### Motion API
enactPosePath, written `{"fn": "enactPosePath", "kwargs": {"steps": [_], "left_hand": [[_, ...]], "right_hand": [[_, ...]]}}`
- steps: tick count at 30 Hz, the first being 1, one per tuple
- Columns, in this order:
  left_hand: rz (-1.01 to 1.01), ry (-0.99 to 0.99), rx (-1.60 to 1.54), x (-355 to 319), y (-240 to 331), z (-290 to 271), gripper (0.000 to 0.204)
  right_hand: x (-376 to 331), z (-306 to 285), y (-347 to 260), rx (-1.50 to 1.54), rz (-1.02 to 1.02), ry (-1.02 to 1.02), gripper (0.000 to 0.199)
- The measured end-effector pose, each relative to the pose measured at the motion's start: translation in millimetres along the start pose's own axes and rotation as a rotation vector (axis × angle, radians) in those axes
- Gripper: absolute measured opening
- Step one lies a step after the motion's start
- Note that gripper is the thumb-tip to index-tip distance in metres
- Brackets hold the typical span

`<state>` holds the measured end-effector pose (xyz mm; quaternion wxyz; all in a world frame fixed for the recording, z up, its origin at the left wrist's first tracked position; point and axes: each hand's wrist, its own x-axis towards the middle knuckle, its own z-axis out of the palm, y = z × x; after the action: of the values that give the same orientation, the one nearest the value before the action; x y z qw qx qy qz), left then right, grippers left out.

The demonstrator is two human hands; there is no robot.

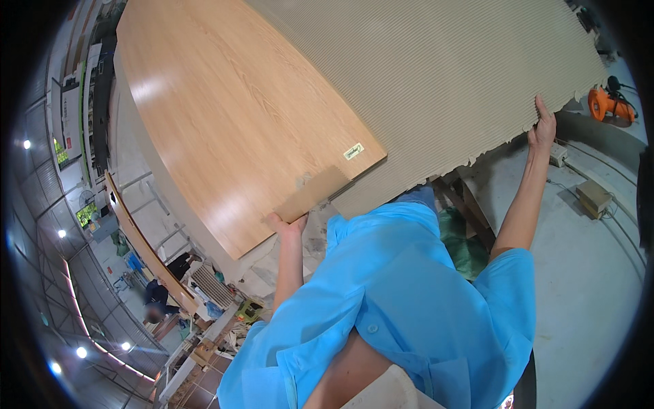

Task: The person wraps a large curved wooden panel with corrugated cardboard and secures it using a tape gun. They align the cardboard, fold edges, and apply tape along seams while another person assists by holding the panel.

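A large corrugated cardboard sheet (463, 75) with a ragged near edge spreads across the upper right. My right hand (543, 129) grips that edge, thumb on top and the other fingers mostly hidden below. To the left lies a smooth light wood-grain panel (252, 116) with a small label (353, 151) at its near right corner. Over the panel's near edge rests a narrow brown cardboard piece (312, 192). My left hand (289, 223) closes on the end of this piece, its fingers partly covered by it.
An orange power blower (608, 105) sits at the far right, near a beige box (594, 196) with cables. Another curved panel (146, 238) stands on the left. Beyond it, another person (157, 296) bends over among clutter. Green sheeting (460, 242) hangs beside my right side.
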<state>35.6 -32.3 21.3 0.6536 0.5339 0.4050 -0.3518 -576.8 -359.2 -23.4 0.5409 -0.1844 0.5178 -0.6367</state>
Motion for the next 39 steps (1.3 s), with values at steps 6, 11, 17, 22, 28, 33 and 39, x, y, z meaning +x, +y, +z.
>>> {"fn": "enactPosePath", "kwargs": {"steps": [6,11,17,22,28,33,39], "left_hand": [[0.016,0.039,0.022,3.1,-2.8,-0.1,0.062],[-0.027,-0.019,-0.025,1.7,-2.7,-2.1,0.068],[-0.085,-0.043,-0.094,1.8,-3.8,-2.8,0.080],[-0.034,-0.049,-0.051,9.2,-5.5,-9.7,0.079],[-0.019,-0.071,-0.013,16.3,-6.8,-4.9,0.078],[-0.035,0.037,-0.064,19.8,-18.0,0.5,0.080],[-0.121,-0.007,-0.092,18.1,-35.9,-6.0,0.085]], "right_hand": [[-0.3,3.1,0.7,0.043,-0.008,0.002,0.031],[-5.1,7.2,0.3,0.009,-0.004,0.030,0.030],[-5.9,11.5,-1.1,0.012,0.009,0.005,0.030],[-9.1,11.8,-4.3,0.019,0.016,-0.002,0.031],[-39.4,61.1,-37.7,-0.164,-0.135,0.068,0.049],[-97.5,120.0,-88.6,-0.307,-0.275,0.054,0.049],[-190.6,144.9,-115.9,-0.538,-0.621,-0.223,0.054]]}}
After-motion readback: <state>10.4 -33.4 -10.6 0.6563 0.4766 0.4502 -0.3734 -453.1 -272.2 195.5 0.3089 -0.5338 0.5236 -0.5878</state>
